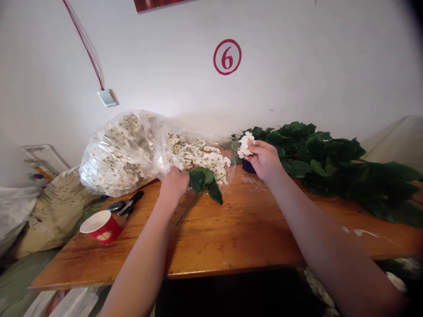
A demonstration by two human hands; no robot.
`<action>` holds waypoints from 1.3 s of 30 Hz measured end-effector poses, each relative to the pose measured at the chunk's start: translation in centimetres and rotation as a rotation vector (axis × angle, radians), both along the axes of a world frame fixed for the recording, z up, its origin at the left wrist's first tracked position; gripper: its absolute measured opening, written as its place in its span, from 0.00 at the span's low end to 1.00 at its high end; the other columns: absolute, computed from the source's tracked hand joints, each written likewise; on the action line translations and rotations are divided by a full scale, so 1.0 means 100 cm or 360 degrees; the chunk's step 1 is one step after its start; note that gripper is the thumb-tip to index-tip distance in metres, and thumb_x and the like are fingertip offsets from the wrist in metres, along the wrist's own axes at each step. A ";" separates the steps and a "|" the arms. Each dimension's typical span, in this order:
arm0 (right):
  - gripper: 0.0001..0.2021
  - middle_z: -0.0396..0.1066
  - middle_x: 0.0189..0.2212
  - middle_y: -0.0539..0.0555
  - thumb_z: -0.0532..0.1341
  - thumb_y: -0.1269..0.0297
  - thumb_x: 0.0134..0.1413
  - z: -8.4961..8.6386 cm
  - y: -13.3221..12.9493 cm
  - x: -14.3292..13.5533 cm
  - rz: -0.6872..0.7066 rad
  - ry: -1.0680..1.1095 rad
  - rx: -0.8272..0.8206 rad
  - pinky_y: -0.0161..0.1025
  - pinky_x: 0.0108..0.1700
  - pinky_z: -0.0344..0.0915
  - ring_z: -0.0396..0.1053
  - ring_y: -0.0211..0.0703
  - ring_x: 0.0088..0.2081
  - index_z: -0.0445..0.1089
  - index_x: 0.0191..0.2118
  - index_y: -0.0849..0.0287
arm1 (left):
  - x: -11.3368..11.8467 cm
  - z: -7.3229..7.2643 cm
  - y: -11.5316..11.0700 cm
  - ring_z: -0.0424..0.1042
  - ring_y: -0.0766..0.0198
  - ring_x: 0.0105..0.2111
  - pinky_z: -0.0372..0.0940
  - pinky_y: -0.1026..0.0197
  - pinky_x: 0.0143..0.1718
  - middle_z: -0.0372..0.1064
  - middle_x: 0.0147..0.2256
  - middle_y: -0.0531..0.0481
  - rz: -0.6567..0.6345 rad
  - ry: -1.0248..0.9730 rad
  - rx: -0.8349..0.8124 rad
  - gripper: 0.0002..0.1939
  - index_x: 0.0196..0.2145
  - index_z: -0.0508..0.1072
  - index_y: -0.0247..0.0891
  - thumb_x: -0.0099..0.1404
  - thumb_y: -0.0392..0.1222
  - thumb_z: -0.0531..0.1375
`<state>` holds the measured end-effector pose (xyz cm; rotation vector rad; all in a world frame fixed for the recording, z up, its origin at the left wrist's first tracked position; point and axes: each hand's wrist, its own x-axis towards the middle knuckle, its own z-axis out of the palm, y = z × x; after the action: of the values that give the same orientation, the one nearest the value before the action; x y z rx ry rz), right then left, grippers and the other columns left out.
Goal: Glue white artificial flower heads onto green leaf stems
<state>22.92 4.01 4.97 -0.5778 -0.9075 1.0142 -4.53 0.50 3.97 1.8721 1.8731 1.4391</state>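
My left hand (pixel 174 184) is closed at the near edge of the plastic bag, its fingertips partly hidden. From it a leafy green stem (pixel 209 181) sticks out to the right, with its bare end pointing down toward me. My right hand (pixel 266 159), raised further right, pinches a white artificial flower (pixel 246 144) between thumb and fingers. Several small white flower sprays (pixel 211 159) lie in the open mouth of the clear plastic bag (pixel 120 154), behind my left hand. A dark blue container (pixel 247 166) stands just below my right hand, mostly covered by it.
Dark green leaves (pixel 330 154) are heaped along the right side of the wooden table (pixel 228 237). A red paper cup (pixel 102 228) stands at the left, beside a black-handled tool (pixel 134 201) and a dark rounded object (pixel 116 206). The white wall is close behind.
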 end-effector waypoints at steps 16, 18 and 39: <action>0.11 0.70 0.19 0.52 0.74 0.64 0.35 0.034 -0.003 0.033 -0.0246 -0.0782 -0.0166 0.33 0.20 0.62 0.63 0.34 0.18 0.73 0.24 0.63 | 0.036 -0.062 0.023 0.66 0.54 0.39 0.60 0.53 0.45 0.67 0.32 0.41 -0.0600 0.1000 -0.0095 0.09 0.28 0.72 0.35 0.64 0.39 0.56; 0.11 0.70 0.18 0.53 0.74 0.64 0.34 0.049 0.005 0.044 -0.0155 -0.1207 -0.0230 0.34 0.20 0.62 0.64 0.36 0.18 0.74 0.24 0.63 | 0.034 -0.064 0.025 0.66 0.56 0.38 0.60 0.55 0.43 0.68 0.32 0.43 -0.0600 0.0898 -0.0064 0.10 0.28 0.72 0.36 0.65 0.39 0.55; 0.14 0.64 0.14 0.52 0.71 0.87 0.29 0.040 0.112 0.071 0.0025 -0.1482 -0.1210 0.34 0.16 0.63 0.65 0.39 0.16 0.69 0.23 0.68 | 0.041 -0.074 0.029 0.64 0.63 0.29 0.55 0.61 0.32 0.68 0.27 0.50 -0.0755 0.0321 -0.0099 0.12 0.26 0.67 0.38 0.65 0.46 0.55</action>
<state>30.00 15.17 8.93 -1.7802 -1.3106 1.0958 -0.43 3.40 -3.46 2.2947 1.3799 1.0597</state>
